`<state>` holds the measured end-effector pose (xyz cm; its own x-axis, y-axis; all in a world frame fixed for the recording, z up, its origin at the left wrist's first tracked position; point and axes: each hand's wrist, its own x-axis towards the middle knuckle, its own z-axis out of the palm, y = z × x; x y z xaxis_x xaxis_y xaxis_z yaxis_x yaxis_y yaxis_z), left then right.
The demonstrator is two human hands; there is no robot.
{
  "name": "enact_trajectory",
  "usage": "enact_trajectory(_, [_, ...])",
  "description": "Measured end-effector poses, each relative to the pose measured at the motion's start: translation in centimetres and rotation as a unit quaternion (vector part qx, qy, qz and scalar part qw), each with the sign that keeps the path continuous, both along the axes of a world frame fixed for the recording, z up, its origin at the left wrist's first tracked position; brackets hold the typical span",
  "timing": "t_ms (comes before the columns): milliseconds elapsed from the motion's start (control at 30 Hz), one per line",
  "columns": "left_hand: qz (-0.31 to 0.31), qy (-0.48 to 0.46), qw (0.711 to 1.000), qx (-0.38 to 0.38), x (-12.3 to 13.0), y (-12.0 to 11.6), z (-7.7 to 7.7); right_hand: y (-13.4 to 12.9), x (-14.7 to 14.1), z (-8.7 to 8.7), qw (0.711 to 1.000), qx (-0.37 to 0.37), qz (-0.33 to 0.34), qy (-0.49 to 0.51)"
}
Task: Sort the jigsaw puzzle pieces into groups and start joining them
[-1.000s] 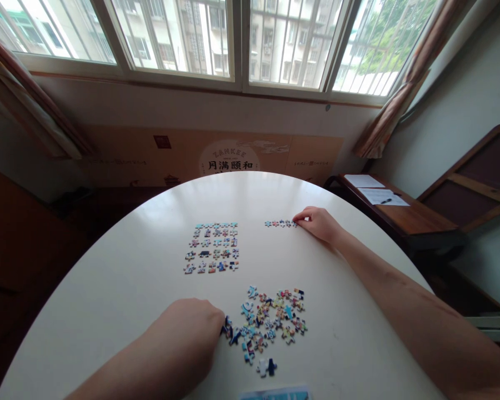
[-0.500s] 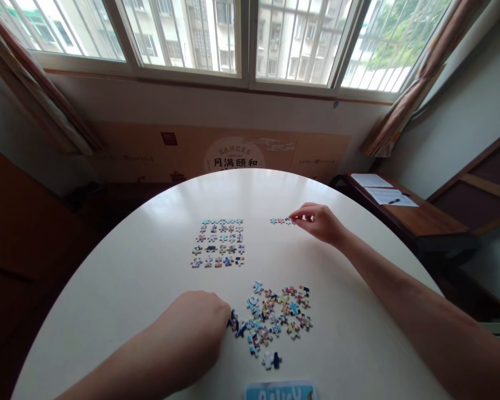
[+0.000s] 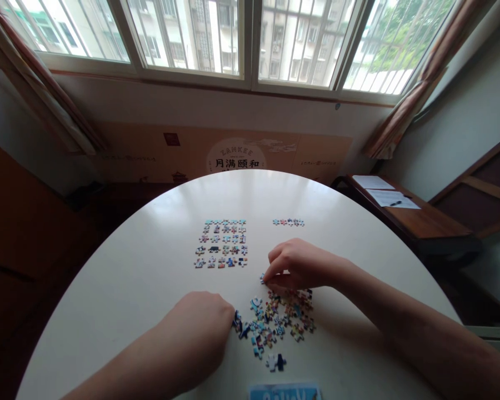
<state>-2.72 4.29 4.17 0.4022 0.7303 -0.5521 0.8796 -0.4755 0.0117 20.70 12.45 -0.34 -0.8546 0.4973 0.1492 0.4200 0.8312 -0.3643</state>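
My right hand is above the top of a loose pile of puzzle pieces, its thumb and fingers pinched on a small light-blue puzzle piece. My left hand rests closed at the left edge of the pile, beside some dark pieces; its fingertips are hidden beneath it. Sorted puzzle pieces lie in several rows left of centre. A short row of pieces sits farther back on the right.
The round white table fills the middle. At its near edge lies a blue printed box or card, partly cut off. A wooden side table with papers and a pen stands at the right.
My right hand has come back from the short far row toward the pile and now pinches a light-blue piece. That row shows uncovered. My left hand has barely moved.
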Motion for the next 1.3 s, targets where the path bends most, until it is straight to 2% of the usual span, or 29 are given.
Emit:
enact_trajectory(167, [-0.005,-0.003,1.000,-0.018,-0.1,0.3,-0.1,2.7,2.5,-1.4,0.992,0.050,-0.117,0.025])
enact_trajectory(300, [-0.005,-0.002,1.000,-0.020,0.0,0.3,0.1,4.3,3.9,-2.6,0.974,0.040,-0.211,0.070])
enact_trajectory(500, [-0.006,0.004,1.000,-0.027,-0.1,0.3,0.0,4.1,3.8,-2.9,0.972,0.079,-0.215,0.049])
enact_trajectory(633, [-0.008,-0.006,1.000,-0.022,-0.3,0.3,-0.3,4.1,3.7,-2.8,0.983,0.047,-0.164,0.064])
enact_trajectory(700, [-0.008,-0.006,1.000,-0.019,-0.2,0.2,-0.3,4.2,3.7,-2.8,0.984,0.025,-0.160,0.070])
enact_trajectory(867, [-0.010,0.000,0.999,-0.031,-0.2,0.2,-0.1,4.3,3.4,-3.1,0.974,0.016,-0.213,0.079])
enact_trajectory(1300, [-0.009,0.004,1.000,-0.007,-0.1,0.0,-0.2,4.5,2.8,-4.0,0.942,0.128,-0.306,0.049])
